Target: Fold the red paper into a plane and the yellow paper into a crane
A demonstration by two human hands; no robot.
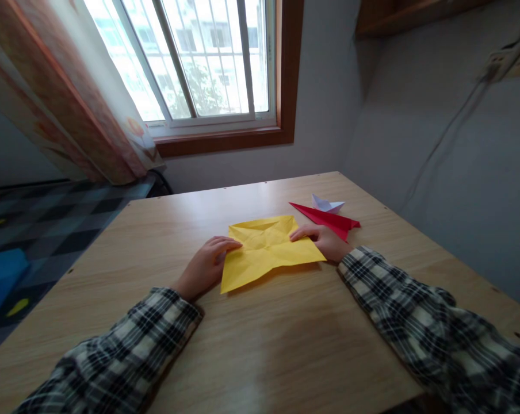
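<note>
Presently, the left hand (205,263) and right hand (324,240) pinch the yellow paper (266,257) at opposite sides; creases present, folding judged incomplete; red folded paper (327,218), far right, appears finished.

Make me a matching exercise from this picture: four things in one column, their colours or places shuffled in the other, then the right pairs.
Things
1. sheet of paper
2. paper plane
3. paper boat
4. curtain

Colours and places
A. white, on the table
B. hanging at the left of the window
C. red, on the table
D. yellow, between the left hand and the right hand

Right pairs: 1-D, 2-C, 3-A, 4-B
</note>
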